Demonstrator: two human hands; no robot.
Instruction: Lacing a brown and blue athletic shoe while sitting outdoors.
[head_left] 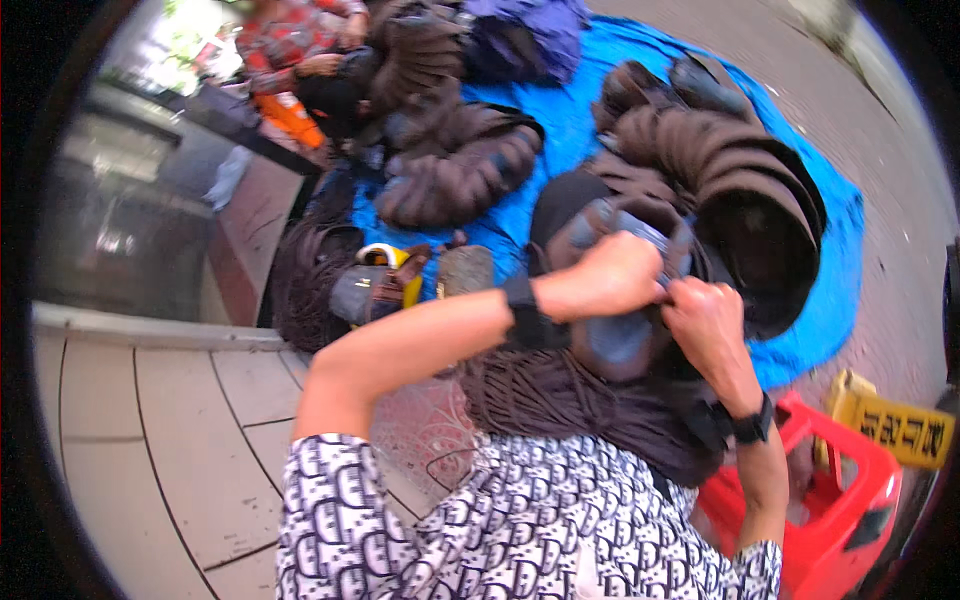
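My left hand [618, 276] and my right hand [706, 312] meet over a brown piece with blue-grey patches [612, 348], which looks like a shoe upper. Both hands are closed, fingertips nearly touching; whatever thin thing they pinch is too small to make out. Across my lap lies a thick bundle of dark brown laces [560, 400], just below the piece. Right beyond my hands, a curved stack of nested brown pieces [720, 160] rests with its dark hollow end toward me.
More brown stacks [460, 175] sit on a blue tarp [835, 290]. Another lace bundle [312, 285] lies left, beside a yellow tape roll [385, 256]. A red plastic stool [850, 480] and yellow plate [900, 430] stand right. A person in a checked shirt [285, 50] works far left.
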